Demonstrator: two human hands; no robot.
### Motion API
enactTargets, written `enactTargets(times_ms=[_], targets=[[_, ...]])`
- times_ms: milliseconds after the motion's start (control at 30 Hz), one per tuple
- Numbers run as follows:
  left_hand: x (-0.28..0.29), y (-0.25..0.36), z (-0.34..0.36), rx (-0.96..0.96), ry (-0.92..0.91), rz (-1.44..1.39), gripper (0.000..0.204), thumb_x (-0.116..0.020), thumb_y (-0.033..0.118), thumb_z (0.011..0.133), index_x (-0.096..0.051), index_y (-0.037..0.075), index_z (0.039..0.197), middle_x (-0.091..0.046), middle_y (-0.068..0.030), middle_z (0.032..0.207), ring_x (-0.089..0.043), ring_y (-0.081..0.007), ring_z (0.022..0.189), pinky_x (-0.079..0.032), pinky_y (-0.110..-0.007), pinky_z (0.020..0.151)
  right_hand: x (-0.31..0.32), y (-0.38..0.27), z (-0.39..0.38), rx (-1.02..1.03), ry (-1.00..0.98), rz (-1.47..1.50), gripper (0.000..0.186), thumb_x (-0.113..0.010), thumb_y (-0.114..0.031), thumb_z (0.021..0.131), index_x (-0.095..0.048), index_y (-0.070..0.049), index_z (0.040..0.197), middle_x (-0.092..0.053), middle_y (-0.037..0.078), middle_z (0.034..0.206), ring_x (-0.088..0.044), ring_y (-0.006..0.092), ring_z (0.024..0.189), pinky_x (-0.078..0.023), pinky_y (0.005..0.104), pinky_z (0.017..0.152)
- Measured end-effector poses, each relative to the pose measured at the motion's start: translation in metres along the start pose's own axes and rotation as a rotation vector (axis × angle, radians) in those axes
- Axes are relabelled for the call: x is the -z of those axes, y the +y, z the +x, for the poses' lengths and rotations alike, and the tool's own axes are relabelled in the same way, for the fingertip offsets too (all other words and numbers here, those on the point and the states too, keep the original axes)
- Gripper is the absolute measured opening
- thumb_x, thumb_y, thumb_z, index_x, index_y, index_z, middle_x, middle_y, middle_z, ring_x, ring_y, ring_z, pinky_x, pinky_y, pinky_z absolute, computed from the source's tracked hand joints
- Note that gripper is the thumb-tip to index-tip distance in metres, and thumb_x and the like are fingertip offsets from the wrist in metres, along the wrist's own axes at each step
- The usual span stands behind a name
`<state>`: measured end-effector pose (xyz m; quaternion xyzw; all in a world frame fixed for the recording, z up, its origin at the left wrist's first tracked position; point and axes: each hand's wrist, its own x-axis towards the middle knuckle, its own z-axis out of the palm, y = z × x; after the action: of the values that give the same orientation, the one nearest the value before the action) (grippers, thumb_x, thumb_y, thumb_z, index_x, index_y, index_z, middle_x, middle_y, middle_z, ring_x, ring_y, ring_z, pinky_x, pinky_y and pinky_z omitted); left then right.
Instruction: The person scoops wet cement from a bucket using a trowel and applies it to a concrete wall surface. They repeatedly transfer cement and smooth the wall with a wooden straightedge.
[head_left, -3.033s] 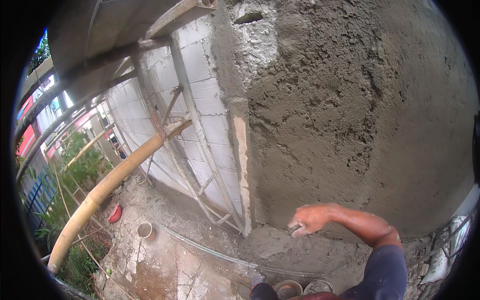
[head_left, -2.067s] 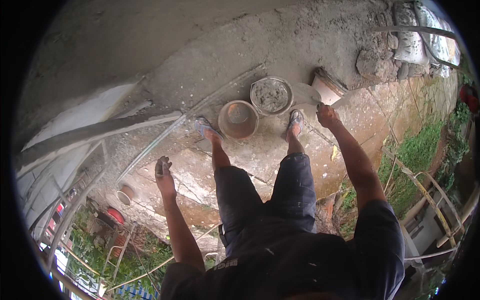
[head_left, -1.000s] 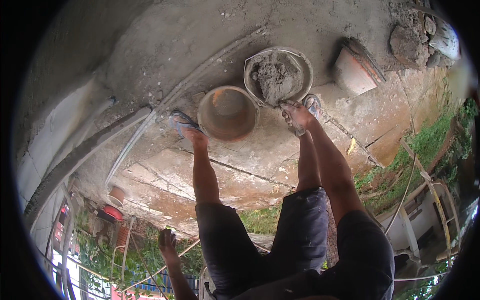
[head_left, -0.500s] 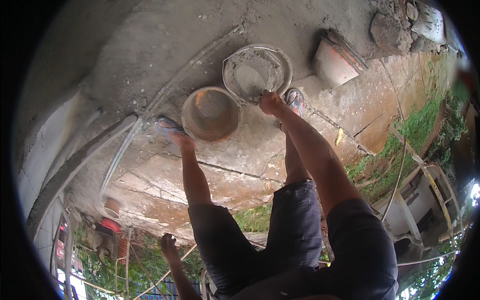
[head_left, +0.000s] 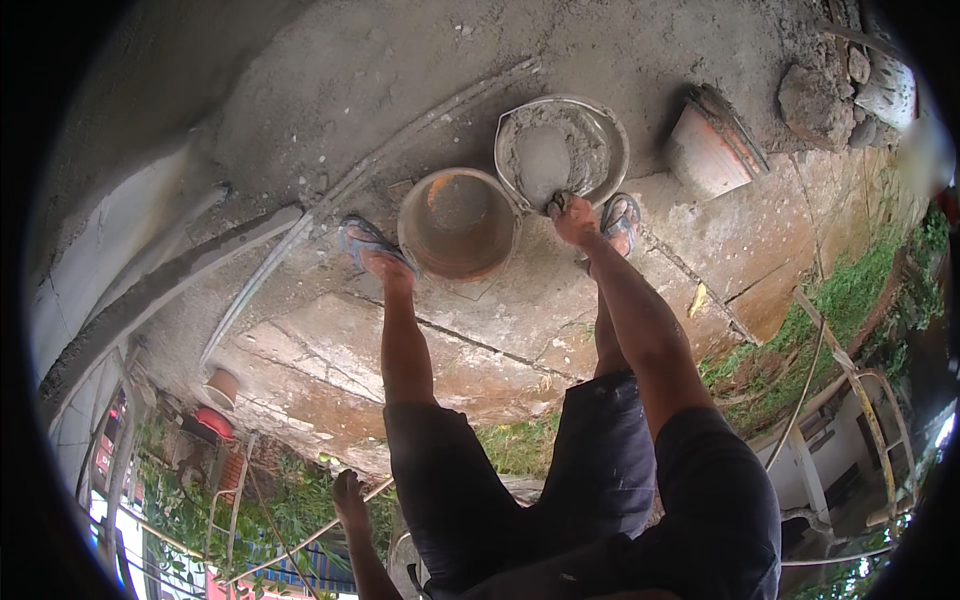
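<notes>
My right hand (head_left: 575, 222) is closed round the handle of a trowel at the near rim of a bucket of wet grey mortar (head_left: 618, 165). The trowel's pale, smooth blade (head_left: 543, 163) lies over the mortar inside. To the left, almost touching that bucket, stands a second bucket (head_left: 408, 222), with only a grey and orange-stained inside showing. Far off to the lower left hangs my left hand (head_left: 350, 495), its fingers curled together, with nothing seen in them. My sandalled feet stand on either side of the second bucket.
A tilted, mortar-stained container (head_left: 712, 150) stands right of the mortar bucket, with a lump of rubble (head_left: 815, 105) beyond. Long thin pipes (head_left: 375, 165) cross the ground at left, near a curved concrete edge (head_left: 190, 265). Grass (head_left: 790, 345) grows along the right.
The buckets and ground have shifted right in the view. My right hand still grips the trowel at the bucket's rim, and the blade sits differently in the mortar. My left hand has turned slightly.
</notes>
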<state>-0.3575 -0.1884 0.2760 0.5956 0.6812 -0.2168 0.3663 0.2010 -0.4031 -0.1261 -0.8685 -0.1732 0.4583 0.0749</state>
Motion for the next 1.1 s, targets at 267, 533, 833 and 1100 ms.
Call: enactTargets(times_ms=[267, 533, 833, 1100], targets=[[0.002, 0.004, -0.015, 0.032, 0.002, -0.054, 0.033, -0.045, 0.020, 0.091, -0.056, -0.006, 0.108, -0.057, -0.0162, 0.102, -0.059, -0.0237, 0.086, -0.054, -0.034, 0.070, 0.101, 0.011, -0.046, 0.139, 0.015, -0.129, 0.040, -0.054, -0.035, 0.087, -0.051, -0.006, 0.114, -0.061, 0.021, 0.101, -0.057, 0.0408, 0.097, -0.046, 0.0483, 0.082], [-0.056, 0.055, -0.034, 0.115, 0.188, -0.602, 0.026, -0.048, 0.020, 0.093, -0.056, 0.000, 0.108, -0.057, -0.0100, 0.104, -0.057, -0.0196, 0.088, -0.047, -0.034, 0.078, 0.173, 0.028, -0.057, 0.134, 0.198, -0.363, 0.038, -0.050, -0.041, 0.089, -0.052, -0.013, 0.114, -0.058, 0.017, 0.100, -0.057, 0.0364, 0.096, -0.049, 0.0479, 0.078], [-0.090, 0.054, -0.044, -0.014, 0.145, -0.296, 0.044, -0.061, 0.033, 0.082, -0.058, -0.001, 0.109, -0.064, -0.0189, 0.099, -0.061, -0.0272, 0.093, -0.046, -0.037, 0.085, 0.386, -0.205, -0.277, 0.428, -0.049, -0.825, 0.039, -0.048, -0.035, 0.090, -0.055, -0.013, 0.122, -0.058, 0.014, 0.119, -0.053, 0.0328, 0.114, -0.042, 0.0457, 0.096], [0.026, 0.137, -0.042, -0.100, 0.196, -0.518, 0.047, -0.057, 0.038, 0.084, -0.057, 0.000, 0.112, -0.062, -0.0191, 0.105, -0.058, -0.0293, 0.099, -0.043, -0.038, 0.089, 0.511, -0.523, -0.486, 1.333, -0.161, -1.112, 0.036, -0.048, -0.043, 0.091, -0.058, -0.016, 0.113, -0.064, 0.014, 0.102, -0.060, 0.0342, 0.100, -0.048, 0.0503, 0.086]])
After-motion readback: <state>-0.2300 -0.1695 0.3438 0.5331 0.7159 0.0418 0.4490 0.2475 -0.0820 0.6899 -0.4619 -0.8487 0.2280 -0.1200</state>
